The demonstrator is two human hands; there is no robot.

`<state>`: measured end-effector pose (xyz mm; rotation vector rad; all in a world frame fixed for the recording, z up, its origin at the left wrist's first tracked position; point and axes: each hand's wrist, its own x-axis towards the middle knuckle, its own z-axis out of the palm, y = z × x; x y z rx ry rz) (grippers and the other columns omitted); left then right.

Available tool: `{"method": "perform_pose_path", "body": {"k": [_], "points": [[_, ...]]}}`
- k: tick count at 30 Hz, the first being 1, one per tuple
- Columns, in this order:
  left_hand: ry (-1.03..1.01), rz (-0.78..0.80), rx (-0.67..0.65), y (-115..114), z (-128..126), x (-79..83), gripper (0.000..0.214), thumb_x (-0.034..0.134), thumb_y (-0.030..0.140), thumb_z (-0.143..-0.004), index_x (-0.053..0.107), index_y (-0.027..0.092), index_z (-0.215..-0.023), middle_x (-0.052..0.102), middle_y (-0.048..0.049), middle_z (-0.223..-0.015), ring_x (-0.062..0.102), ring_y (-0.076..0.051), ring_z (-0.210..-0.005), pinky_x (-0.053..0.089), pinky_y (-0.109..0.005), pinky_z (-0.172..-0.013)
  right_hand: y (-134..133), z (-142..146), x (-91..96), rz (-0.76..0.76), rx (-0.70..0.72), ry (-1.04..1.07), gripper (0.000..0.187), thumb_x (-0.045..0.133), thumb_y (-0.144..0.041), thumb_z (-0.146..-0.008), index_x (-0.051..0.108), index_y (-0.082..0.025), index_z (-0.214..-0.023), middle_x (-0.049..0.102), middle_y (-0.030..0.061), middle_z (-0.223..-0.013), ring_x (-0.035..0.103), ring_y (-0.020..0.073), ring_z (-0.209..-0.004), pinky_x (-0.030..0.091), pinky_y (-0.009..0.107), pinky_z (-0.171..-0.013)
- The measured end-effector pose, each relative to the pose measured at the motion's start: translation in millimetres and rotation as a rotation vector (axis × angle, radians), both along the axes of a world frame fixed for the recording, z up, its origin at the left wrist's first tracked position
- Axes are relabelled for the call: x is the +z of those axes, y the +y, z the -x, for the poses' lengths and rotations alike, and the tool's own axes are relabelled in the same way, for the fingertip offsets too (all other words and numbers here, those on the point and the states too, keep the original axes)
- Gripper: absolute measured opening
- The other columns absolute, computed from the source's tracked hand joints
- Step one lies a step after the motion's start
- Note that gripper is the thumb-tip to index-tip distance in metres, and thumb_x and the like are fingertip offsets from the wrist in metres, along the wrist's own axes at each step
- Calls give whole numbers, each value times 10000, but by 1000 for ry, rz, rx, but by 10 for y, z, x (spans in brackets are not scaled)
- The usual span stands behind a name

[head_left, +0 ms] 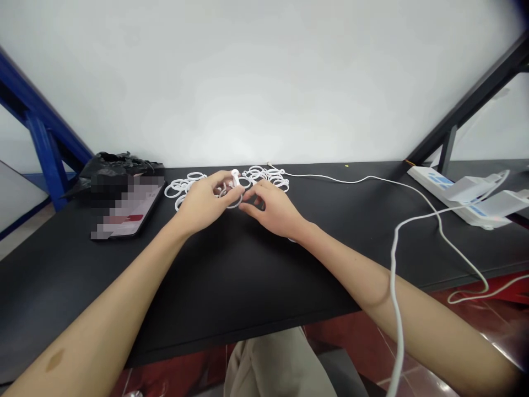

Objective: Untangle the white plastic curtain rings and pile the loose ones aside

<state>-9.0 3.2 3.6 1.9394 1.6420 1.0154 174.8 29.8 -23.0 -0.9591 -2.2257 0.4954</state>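
My left hand (204, 201) pinches a small white peg (235, 177) upright at the centre of the frame, and a ring (235, 202) hangs just below its fingers. My right hand (275, 208), fingers loosely curled, touches that ring from the right. Loose rings (268, 175) lie behind both hands on the black table (231, 286), a phone (132, 212) at left.

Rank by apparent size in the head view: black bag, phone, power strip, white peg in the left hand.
1. Power strip and black bag: look alike, unranked.
2. Phone, though partly blurred.
3. White peg, pinched in the left hand.
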Motion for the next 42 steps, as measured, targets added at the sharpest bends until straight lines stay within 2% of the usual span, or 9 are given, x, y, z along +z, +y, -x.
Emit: {"method": "perform_pose_path", "body": {"k": [8,15,19,24,28,32,37,40,42], "points": [[-231,103,-95,14,35,-31,428,606,536,-838,677,241,-1140,729,-29,-1074,636,-230,-1008,446,-362,-956,5,26,20,79,-56,121,139,633,-285,-869,586,-192,-962,668,21,-967,573,103,-659,471,288,-706],[-262,160,-185,-10,27,-8,407,581,519,-852,695,240,-1125,718,-27,-1070,629,-223,-973,477,-354,-906,15,34,29,95,-59,166,106,609,-232,-874,543,-203,-951,690,22,-982,622,118,-704,496,295,-725],[-306,172,-105,16,60,-2,374,627,492,-821,713,241,-1085,721,-31,-1071,638,-215,-962,489,-341,-889,71,3,13,111,-72,196,39,587,-216,-888,553,-211,-907,695,10,-876,646,136,-744,512,297,-744],[-344,102,11,66,135,-26,330,649,480,-799,743,200,-946,738,-46,-892,656,-209,-868,502,-337,-854,128,-39,4,116,-178,303,50,571,-229,-896,555,-207,-938,675,5,-858,643,112,-651,525,297,-723],[-158,109,9,79,169,-51,346,649,519,-792,741,230,-959,746,-38,-871,661,-211,-768,508,-340,-756,134,-42,10,139,-197,310,78,578,-243,-888,564,-203,-954,662,-8,-805,639,111,-635,523,299,-717],[93,10,149,116,241,-55,297,606,496,-817,737,265,-949,754,-29,-870,655,-233,-749,483,-353,-753,145,-52,28,127,-250,263,137,594,-261,-877,589,-197,-998,660,-1,-787,631,132,-668,520,324,-739],[232,-88,387,179,469,-53,298,538,355,-851,699,183,-1033,729,-94,-959,641,-295,-941,446,-427,-932,131,-61,14,115,-218,239,134,592,-281,-882,613,-185,-973,676,21,-809,646,143,-704,534,336,-754],[332,-128,432,184,542,-67,382,510,347,-871,655,117,-1139,666,-157,-1154,521,-366,-1190,343,-535,-1056,100,-51,4,135,-181,267,123,595,-303,-887,616,-184,-909,694,32,-835,672,147,-728,552,340,-769],[324,-180,418,164,490,-64,393,512,373,-879,652,126,-1151,640,-164,-1216,469,-379,-1246,330,-555,-1068,87,-37,8,200,-161,315,132,607,-315,-887,613,-183,-897,701,32,-843,690,144,-726,568,337,-773]]}}
